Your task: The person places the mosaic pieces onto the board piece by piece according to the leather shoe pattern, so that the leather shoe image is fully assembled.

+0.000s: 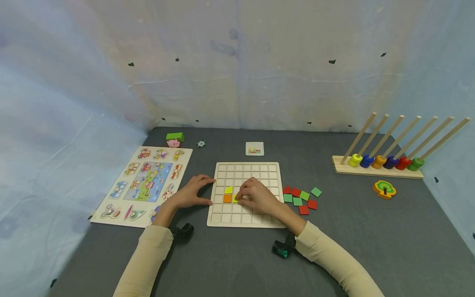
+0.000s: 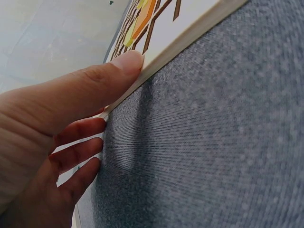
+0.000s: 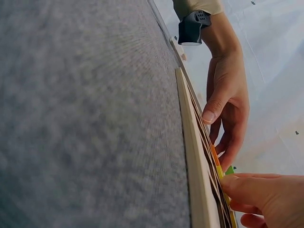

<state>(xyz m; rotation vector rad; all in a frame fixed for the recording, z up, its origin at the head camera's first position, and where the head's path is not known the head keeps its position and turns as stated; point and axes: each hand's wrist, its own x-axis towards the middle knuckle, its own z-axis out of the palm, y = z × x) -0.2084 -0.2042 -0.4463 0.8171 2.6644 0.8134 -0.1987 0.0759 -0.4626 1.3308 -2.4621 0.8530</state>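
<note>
Soft, even overhead light, faint shadows, wide-angle edge warp, blurry wrist close-ups.

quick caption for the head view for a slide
Left hand steadies the wooden grid board while the right hand presses a yellow tile into a cell.

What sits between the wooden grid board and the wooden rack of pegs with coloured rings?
A loose cluster of red and green square tiles lies on the grey mat between the wooden grid board and the peg rack, then bare mat; the head view shows it.
</note>
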